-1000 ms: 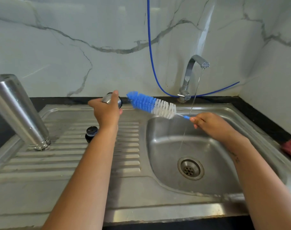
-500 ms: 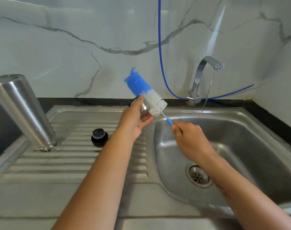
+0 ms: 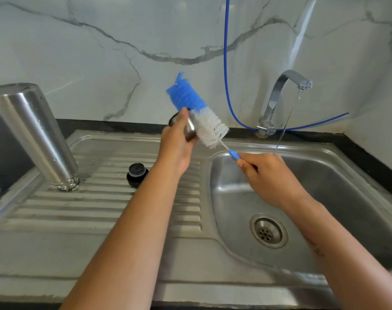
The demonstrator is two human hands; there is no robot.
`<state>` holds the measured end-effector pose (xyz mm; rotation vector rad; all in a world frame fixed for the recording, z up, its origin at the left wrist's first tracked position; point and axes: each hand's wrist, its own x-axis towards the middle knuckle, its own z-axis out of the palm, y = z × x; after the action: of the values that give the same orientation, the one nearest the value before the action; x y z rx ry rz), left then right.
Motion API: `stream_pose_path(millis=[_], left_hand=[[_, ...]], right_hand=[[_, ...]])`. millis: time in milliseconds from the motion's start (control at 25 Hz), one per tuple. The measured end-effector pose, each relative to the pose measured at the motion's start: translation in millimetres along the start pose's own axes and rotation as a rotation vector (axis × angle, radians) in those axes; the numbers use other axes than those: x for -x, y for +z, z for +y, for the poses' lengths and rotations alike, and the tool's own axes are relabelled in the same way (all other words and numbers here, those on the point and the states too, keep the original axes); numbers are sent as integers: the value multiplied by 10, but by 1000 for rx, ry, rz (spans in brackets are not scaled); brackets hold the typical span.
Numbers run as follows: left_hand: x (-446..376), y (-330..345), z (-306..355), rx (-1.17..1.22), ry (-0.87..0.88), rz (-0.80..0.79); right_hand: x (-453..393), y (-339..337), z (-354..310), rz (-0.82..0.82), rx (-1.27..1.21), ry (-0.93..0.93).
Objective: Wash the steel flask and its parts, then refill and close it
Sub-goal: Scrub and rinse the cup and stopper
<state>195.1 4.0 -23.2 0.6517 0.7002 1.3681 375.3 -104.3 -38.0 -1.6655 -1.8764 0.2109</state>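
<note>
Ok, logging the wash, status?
Left hand holds steel cap. Right hand holds brush against it. Flask upended on drainboard. Nothing blocking.

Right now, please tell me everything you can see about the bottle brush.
The brush has a thick bristle head, blue at the tip and white nearer the handle, on a thin wire stem that ends in a blue handle. It is tilted, tip up and to the left, above the sink's drainboard. The right hand grips the handle. The white bristles press against the steel cap that the left hand holds.
</note>
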Motion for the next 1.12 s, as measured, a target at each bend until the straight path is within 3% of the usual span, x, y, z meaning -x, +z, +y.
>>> stream_pose_path(millis=[120,320,440,560,800,960,1120], left_hand=[[-113,-213,194,144,27,58],[-39,-93,49,-145,-67,93],[5,-2,-6,8,-107,21],[131,135,-157,-40,-80,-127],[-169,-261,131,122,31,-64],[54,14,-20,-58,-31,-161],[-48,-153,149,64,10,-96]], right_hand=[[73,-119,23,-55,-14,-63],[51,-142,187,-30,-150,98],[37,-57,170,-2,-203,115],[-33,27,70,88,-151,111],[12,-26,2,-43,-157,54],[-98,-6,20,94,-128,99],[34,-159,96,-83,-165,87]])
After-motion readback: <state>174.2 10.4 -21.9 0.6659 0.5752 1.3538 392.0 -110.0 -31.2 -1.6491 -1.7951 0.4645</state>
